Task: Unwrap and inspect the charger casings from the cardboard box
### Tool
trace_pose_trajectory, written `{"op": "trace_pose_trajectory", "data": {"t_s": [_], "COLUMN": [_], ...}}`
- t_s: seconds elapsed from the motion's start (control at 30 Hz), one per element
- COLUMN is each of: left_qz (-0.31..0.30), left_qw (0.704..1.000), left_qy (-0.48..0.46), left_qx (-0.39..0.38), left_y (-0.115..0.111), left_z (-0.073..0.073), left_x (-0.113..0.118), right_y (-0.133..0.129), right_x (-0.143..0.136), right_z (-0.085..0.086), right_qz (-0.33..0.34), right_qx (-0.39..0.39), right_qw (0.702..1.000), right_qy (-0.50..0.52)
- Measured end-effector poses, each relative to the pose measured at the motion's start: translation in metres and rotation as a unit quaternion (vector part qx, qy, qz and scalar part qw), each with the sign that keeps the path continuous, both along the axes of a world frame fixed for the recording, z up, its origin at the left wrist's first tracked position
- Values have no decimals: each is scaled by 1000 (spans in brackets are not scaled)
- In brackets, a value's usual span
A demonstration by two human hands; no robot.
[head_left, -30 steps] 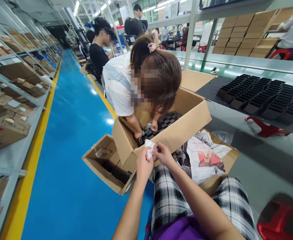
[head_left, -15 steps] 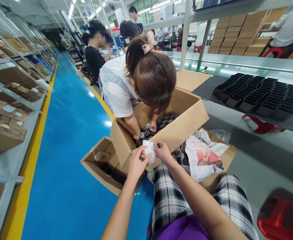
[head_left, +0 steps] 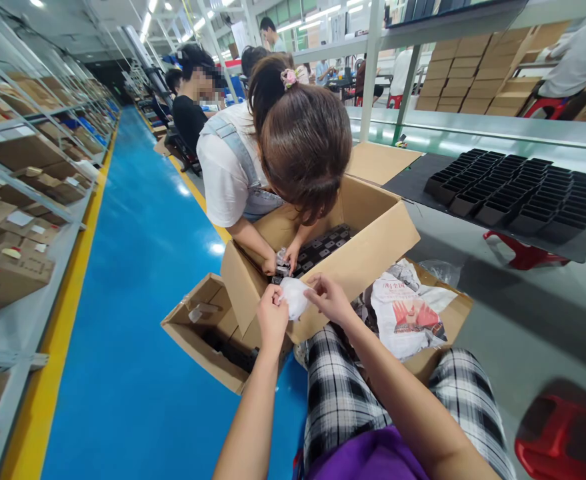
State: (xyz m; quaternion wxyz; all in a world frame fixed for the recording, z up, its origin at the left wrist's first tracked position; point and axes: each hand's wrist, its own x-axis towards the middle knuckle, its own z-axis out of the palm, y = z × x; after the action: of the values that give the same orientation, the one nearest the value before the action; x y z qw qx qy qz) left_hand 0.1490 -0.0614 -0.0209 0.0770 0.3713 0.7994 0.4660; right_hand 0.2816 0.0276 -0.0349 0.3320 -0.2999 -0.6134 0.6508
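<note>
1. Blue floor (head_left: pixel 123 300) runs down a long workroom; shelves (head_left: pixel 80 223) line its left side, and black trays (head_left: pixel 517 193) stand in rows on a dark table (head_left: pixel 403 177) to the right
2. From my seat at the far end I see the white wrap (head_left: pixel 293 298) between the two hands, in front of the near wall of a large box (head_left: pixel 367 263); a sheet or a bag, I cannot tell which; it looks roundish, with no clear long axis
3. It lies just right of the left hand (head_left: pixel 273 317) and just left of the right hand (head_left: pixel 330 301); both touch it, so I call neither one nearer
4. On the left the fingers are closed in a pinch on the wrap's left edge; on the right, thumb and fingertips pinch its upper right edge, the other fingers loosely curled
5. Across the box a co-worker (head_left: pixel 230 167) bends low, both hands near black parts (head_left: pixel 330 245) inside
6. Against half a second ago, my view shows the left fingers drawn from a spread hold into a tighter pinch; the wrap sits slightly further left; the co-worker's hands have come closer together
</note>
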Motion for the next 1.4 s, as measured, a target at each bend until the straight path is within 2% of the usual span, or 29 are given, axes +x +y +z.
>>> {"op": "trace_pose_trajectory", "data": {"t_s": [0.17,0.27,0.33,0.47,0.67,0.77,0.87,0.93,1.0,1.07,1.1,1.2,1.27,1.33,1.4], "left_qz": [3,-15,-38,-107,-216,-250,-226,-241,-299,-334,-330,-292,-287,-284,-270], "left_qw": [1000,999,999,993,964,954,967,970,945,918,921,949,954,955,959], "left_qy": [12,16,11,-29,-147,-156,-114,-15,118,198,188,78,19,-17,-63], "left_qx": [-16,-28,-32,-36,-52,-54,-23,-23,-55,-85,-90,-89,-86,-79,-66], "left_y": [2,0,-3,-11,-24,-33,-44,-47,-43,-34,-29,-17,-15,-16,-17], "left_z": [4,5,6,5,0,0,5,10,13,14,15,15,15,15,13], "left_x": [7,11,13,11,-1,-14,-26,-27,-19,-7,0,15,21,23,23], "right_y": [-20,-27,-27,-21,-14,-8,1,2,-1,-9,-13,-22,-21,-17,-12], "right_x": [11,10,7,1,-6,-8,-5,-2,0,2,4,12,20,28,35], "right_z": [7,8,5,-10,-21,-22,-20,-15,-6,5,11,27,35,38,39], "right_qz": [4,61,83,23,-30,-47,-22,13,50,82,93,120,151,172,138], "right_qx": [93,169,155,82,61,43,12,-6,-10,3,15,55,67,33,-15], "right_qw": [996,984,984,996,997,997,999,1000,999,997,996,991,986,984,987], "right_qy": [-17,5,0,-32,-44,-37,-20,-9,0,5,5,-2,-4,24,77]}}
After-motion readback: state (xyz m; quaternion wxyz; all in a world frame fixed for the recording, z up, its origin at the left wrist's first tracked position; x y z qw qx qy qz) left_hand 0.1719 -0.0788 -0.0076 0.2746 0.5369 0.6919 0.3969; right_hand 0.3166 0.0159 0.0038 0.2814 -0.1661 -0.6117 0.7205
